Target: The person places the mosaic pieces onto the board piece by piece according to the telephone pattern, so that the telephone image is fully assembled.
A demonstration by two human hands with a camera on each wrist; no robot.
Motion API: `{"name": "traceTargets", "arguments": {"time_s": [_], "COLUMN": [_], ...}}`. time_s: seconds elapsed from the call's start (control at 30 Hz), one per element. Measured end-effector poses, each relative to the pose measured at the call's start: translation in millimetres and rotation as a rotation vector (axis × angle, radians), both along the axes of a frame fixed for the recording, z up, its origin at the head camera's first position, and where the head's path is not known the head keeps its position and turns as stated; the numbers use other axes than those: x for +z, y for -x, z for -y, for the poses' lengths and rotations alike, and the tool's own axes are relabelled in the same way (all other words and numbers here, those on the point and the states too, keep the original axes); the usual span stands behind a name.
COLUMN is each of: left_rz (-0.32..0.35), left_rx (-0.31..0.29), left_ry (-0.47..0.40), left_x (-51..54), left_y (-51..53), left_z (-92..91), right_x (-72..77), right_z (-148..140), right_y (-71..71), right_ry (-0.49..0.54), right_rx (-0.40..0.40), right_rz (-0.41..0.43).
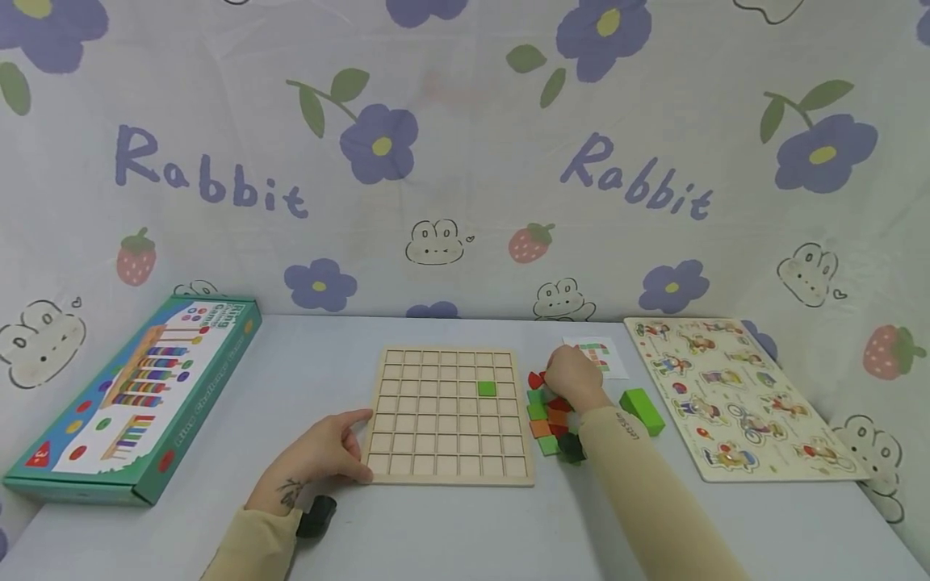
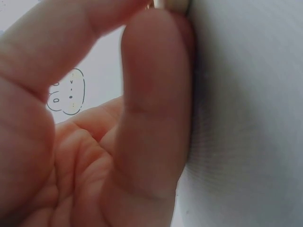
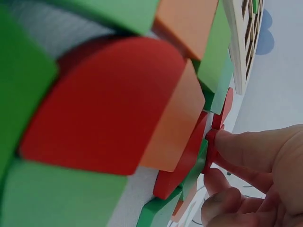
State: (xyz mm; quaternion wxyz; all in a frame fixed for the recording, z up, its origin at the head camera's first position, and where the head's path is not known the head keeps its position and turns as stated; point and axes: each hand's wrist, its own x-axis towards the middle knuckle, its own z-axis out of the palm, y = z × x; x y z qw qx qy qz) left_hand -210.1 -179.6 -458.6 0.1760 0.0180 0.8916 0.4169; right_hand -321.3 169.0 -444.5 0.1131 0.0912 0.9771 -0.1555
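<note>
The wooden grid board (image 1: pixel 436 424) lies flat with one green square (image 1: pixel 487 389) in a cell at its upper right. My left hand (image 1: pixel 320 456) touches the board's left edge with index finger and thumb apart; close up in the left wrist view, that hand (image 2: pixel 85 156) has a fingertip at the wood. Beyond the board's right side, my right hand (image 1: pixel 576 378) is over the far end of a pile of coloured blocks (image 1: pixel 538 410). The right wrist view shows the hand (image 3: pixel 260 175) pinching a small red block (image 3: pixel 210 151) among red, orange and green ones.
A pattern card (image 1: pixel 616 359) lies partly behind my right hand. Right of that forearm is a green block (image 1: pixel 643 411), then a wooden picture puzzle (image 1: pixel 734 403). A boxed game (image 1: pixel 145 395) lies at the left. Printed cloth hangs behind the table.
</note>
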Motion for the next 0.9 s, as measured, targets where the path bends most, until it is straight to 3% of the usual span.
{"name": "traceTargets", "arguments": {"time_s": [0.2, 0.33, 0.5, 0.63, 0.9], "left_rz": [-0.004, 0.001, 0.002, 0.0, 0.0], "left_rx": [0.001, 0.005, 0.001, -0.003, -0.005], "left_ry": [0.001, -0.004, -0.006, -0.006, -0.007], "left_x": [1.0, 1.0, 0.6, 0.3, -1.0], "left_y": [-0.3, 0.4, 0.0, -0.7, 1.3], "left_z": [-0.6, -0.6, 0.1, 0.7, 0.6], "right_x": [3.0, 8.5, 15.2, 18.1, 14.2], "right_z": [0.9, 2.1, 13.8, 30.4, 57.0], "right_y": [-1.6, -4.6, -7.7, -10.0, -10.4], "right_ry": [0.025, 0.088, 0.328, 0.491, 0.521], "right_rx": [-0.001, -0.023, -0.038, -0.037, -0.042], "right_rz": [-0.012, -0.067, -0.173, -0.17, -0.16]}}
